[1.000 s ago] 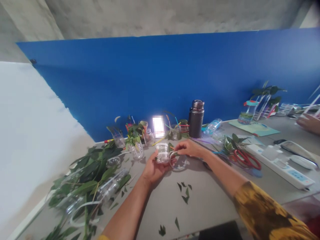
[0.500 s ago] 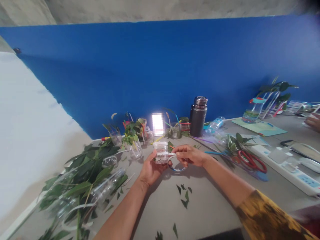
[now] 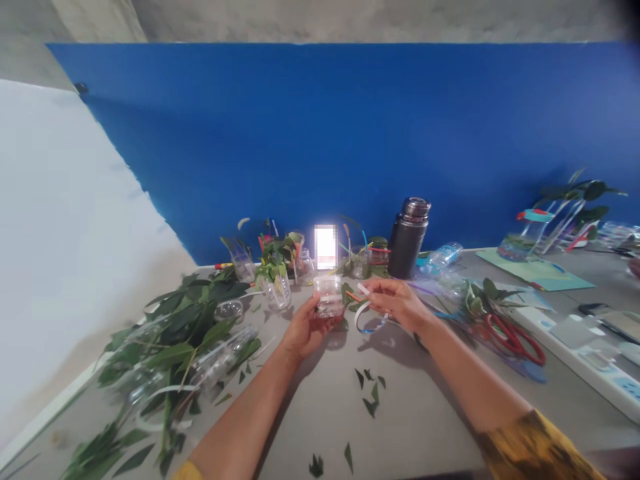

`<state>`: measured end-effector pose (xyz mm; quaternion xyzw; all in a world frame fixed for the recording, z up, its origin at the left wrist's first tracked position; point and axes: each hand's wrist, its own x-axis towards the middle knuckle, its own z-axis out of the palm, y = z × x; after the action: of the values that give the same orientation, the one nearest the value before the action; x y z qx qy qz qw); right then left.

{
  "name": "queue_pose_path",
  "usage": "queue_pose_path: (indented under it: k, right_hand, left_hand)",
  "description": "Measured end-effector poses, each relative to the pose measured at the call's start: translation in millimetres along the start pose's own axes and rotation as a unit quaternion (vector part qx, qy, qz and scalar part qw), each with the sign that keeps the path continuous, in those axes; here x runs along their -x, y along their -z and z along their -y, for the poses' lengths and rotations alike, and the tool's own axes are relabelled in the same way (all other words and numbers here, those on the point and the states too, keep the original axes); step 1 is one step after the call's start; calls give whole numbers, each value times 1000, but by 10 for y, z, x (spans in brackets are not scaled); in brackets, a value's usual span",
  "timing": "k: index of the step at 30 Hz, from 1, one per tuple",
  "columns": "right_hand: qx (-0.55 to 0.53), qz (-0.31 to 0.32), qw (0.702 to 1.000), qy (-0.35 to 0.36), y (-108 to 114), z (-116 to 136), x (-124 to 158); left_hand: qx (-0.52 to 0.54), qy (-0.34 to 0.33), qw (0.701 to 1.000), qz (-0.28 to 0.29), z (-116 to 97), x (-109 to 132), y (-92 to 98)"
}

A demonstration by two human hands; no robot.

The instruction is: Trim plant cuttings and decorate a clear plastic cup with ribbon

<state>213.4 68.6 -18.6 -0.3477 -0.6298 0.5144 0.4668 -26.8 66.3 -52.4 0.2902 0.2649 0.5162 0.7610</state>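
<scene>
My left hand (image 3: 303,328) is shut around the base of a small clear plastic cup (image 3: 329,297), which it holds just above the grey table. A short gap to the right, my right hand (image 3: 395,303) pinches a thin white plastic strip with a blue edge (image 3: 368,320). The strip curves down in a loose loop below my fingers, and its upper end sticks out past them toward the cup. An orange stem (image 3: 353,296) and green leaves show just behind the cup.
Leafy branches and cut plastic bottles (image 3: 170,340) lie at the left. Jars of cuttings, a glowing phone (image 3: 325,247) and a dark thermos flask (image 3: 409,239) stand along the blue wall. Red-handled scissors (image 3: 515,340) and a white power strip (image 3: 575,353) lie at the right.
My right hand has moved right, away from the cup, taking the strip with it. The strip no longer touches the cup. The whole view has shifted slightly, and the other person's hand has left the right edge.
</scene>
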Motion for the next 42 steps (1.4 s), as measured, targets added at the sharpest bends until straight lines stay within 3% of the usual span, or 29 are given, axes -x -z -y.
queue_pose_path:
  k: [7,16,25,35,42]
  right_hand:
    - [53,6,999,-4,-43,92,27]
    - [94,33,995,-14,-183,102,49]
    - [152,-2,988,-18,-288,146,50]
    - [259,-49,965,-17,-328,75,41]
    - [341,-50,939,-11,-391,34,53]
  left_hand:
    - [-95,-68,993,21,38,32,-57]
    - [-184,-93,978,6,118,68,-88]
    - [-147,-84,985,18,145,102,-114]
    - [-175,-97,980,21,135,118,-173]
    - [-259,-130,955,-68,126,142,-234]
